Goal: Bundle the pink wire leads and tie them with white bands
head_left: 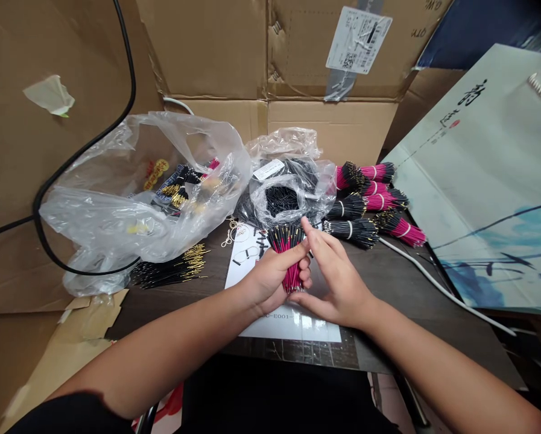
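My left hand (pixel 272 274) is wrapped around a bundle of pink wires (pixel 292 268) with black sleeves and metal tips at the upper end. The bundle stands roughly upright over a white sheet of paper (pixel 315 328). Against its right side is my right hand (pixel 338 283), fingers stretched out and thumb apart, near the wires' lower ends; whether it presses on them I cannot tell. Small black sleeves (pixel 260 241) lie scattered on the paper. Just behind, an opened clear plastic bag (pixel 261 211) holds many more black sleeves (pixel 281 200).
Tied bundles of pink and black wires (pixel 349 229) lie at the right, beside a white cable (pixel 446 289) and a large paper bag (pixel 478 181). Loose black wires (pixel 170 268) lie left, below a big plastic bag (pixel 102 199). Cardboard (pixel 207 48) walls the back; a black cable (pixel 132 78) hangs left.
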A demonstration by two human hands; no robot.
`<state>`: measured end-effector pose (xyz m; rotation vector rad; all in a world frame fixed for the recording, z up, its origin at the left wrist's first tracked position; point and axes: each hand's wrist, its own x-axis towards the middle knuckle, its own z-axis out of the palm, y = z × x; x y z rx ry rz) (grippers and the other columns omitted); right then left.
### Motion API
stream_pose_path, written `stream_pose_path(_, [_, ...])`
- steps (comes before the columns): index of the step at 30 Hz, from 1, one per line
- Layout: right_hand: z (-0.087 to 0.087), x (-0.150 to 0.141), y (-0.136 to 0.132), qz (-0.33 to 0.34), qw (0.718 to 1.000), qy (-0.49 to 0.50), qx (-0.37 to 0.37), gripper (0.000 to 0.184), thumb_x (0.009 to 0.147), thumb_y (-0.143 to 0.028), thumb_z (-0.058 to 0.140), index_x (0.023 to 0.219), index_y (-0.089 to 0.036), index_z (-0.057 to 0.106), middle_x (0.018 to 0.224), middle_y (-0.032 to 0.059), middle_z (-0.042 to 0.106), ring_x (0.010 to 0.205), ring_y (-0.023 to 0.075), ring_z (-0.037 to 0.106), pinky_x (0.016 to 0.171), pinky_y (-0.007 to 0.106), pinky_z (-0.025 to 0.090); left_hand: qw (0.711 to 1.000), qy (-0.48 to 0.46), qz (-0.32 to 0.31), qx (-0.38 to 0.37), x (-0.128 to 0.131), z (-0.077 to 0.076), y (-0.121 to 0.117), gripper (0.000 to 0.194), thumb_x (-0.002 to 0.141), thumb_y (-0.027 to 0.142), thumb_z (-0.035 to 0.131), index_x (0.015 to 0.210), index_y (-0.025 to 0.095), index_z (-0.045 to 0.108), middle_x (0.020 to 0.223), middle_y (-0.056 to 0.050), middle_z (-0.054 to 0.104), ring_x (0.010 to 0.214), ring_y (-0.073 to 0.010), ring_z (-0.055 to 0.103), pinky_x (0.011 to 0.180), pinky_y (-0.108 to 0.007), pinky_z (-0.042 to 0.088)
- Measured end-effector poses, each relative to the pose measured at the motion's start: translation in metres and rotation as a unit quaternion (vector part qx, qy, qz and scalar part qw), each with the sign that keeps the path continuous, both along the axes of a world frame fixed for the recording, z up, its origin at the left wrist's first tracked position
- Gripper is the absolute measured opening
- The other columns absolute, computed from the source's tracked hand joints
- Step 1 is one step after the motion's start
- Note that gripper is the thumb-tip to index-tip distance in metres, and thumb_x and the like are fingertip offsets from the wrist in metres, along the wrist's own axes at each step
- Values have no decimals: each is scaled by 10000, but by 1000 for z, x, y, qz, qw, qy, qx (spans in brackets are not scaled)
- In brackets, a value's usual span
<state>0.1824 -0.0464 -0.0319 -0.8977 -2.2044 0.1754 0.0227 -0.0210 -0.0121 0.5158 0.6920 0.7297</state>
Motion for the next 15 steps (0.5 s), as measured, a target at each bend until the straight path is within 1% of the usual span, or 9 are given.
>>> stream_pose_path(2, [-1,4,4,6,1000,-11,14,1138,779,-476,767,1606,-201,34,1667,160,143,1482,357,301,1154,593,372,1000,-15,-21,-3,-2,0,2,428,788,470,771,631,144,542,524,36,498,459,-64,502,427,-182,408])
stream_pose_path(5, [-3,5,6,-19,999,-10,31,1096,793,-482,751,1606,-224,61,1656,146,204,1480,360,313,1156,605,364,999,-19,-51,-1,-4,-2,3,440,812,516,730,640,163,531,527,23,510,455,-87,512,357,-191,314])
stream_pose_path(6, [-4,5,6,-26,999,-9,35,1073,805,-464,743,1606,-226,69,1650,147,225,1477,356,322,1156,604,364,999,-18,-50,2,-5,-2,3,441,816,518,726,640,166,525,529,23,512,458,-88,513,358,-192,302])
stream_pose_path(8, [-4,6,7,-29,999,-13,31,1043,824,-428,731,1605,-234,67,1646,149,237,1480,346,322,1159,599,359,999,-12,-38,24,-5,-3,2,453,823,514,718,622,167,508,518,25,504,465,-84,512,391,-195,321])
stream_pose_path(10, [-2,9,7,3,1000,-11,1,1087,814,-490,731,1605,-236,31,1658,157,190,1496,349,293,1167,602,343,996,24,-30,78,-3,-4,1,454,821,502,720,605,166,504,501,28,497,460,-83,503,431,-208,353])
stream_pose_path(11, [-1,11,7,27,999,5,-24,1121,801,-577,711,1605,-229,10,1664,165,158,1501,358,282,1170,607,332,991,61,-31,115,-2,-4,-1,446,810,492,732,602,167,510,492,30,498,453,-85,496,446,-217,365])
stream_pose_path(13, [5,17,5,56,993,76,-72,1152,786,-768,576,1604,-210,-13,1668,175,130,1496,370,291,1172,618,321,971,146,-40,186,0,-6,-4,401,769,452,776,619,168,536,489,33,513,446,-90,488,474,-236,391])
stream_pose_path(14, [10,20,3,51,988,119,-82,1131,792,-824,485,1605,-205,-1,1665,170,149,1489,370,308,1172,620,321,958,181,-48,217,0,-8,-5,370,749,426,794,637,169,552,501,32,529,454,-94,493,490,-244,404])
stream_pose_path(15, [15,21,1,35,984,158,-79,1071,815,-843,396,1606,-208,50,1657,158,196,1479,365,331,1172,620,322,946,203,-57,248,1,-9,-6,340,738,403,802,658,171,567,524,27,551,476,-101,506,513,-252,419])
